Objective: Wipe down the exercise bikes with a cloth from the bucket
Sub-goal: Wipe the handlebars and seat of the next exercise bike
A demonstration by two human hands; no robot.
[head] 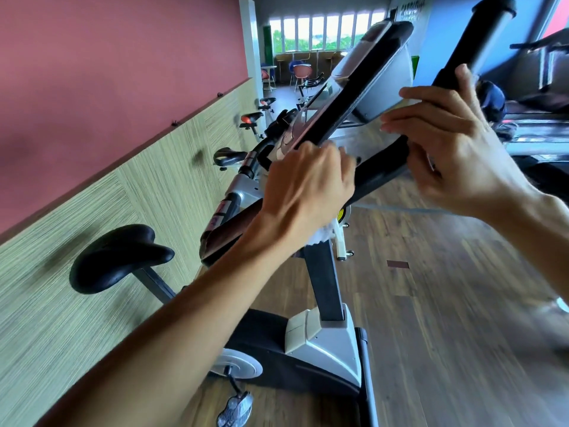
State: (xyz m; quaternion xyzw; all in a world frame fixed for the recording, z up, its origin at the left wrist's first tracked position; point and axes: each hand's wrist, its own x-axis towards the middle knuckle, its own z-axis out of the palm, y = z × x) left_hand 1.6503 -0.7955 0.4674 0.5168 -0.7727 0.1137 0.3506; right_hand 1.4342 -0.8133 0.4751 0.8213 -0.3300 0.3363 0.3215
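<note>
- The left hand (pixel 308 183) sits at the middle of the frame, its forearm running up from the lower left corner. The back of the hand faces the camera, the wrist is bent, and the fingers are curled over the black handlebar (pixel 378 167) of the nearest exercise bike (pixel 320 334).
- A white cloth (pixel 323 234) is bunched under that hand: a fold hangs out below the wrist, and a paler bit shows above the knuckles. The fingers grip cloth and bar together.
- The right hand (pixel 452 149) comes in from the right edge, right of center and a little higher than the left. Its fingers are straight and close together, pointing toward the left of the frame, laid on the lower edge of the grey console (pixel 378 90). The thumb sticks up beside the black upright grip (pixel 471 38) in the upper right. Whether the palm wraps the bar behind it cannot be told, as the hand is blurred.
- The two hands are near each other, apart, with the handlebar between them.
- The bike's black saddle (pixel 120 257) lies in the lower left, the pedal (pixel 234 408) at the bottom center.
- More bikes (pixel 237 155) line the wood-panelled wall (pixel 92 272) toward the upper center, with chairs (pixel 300 72) and windows (pixel 326 29) beyond them.
- The floor (pixel 446 303) is dark wood plank.
</note>
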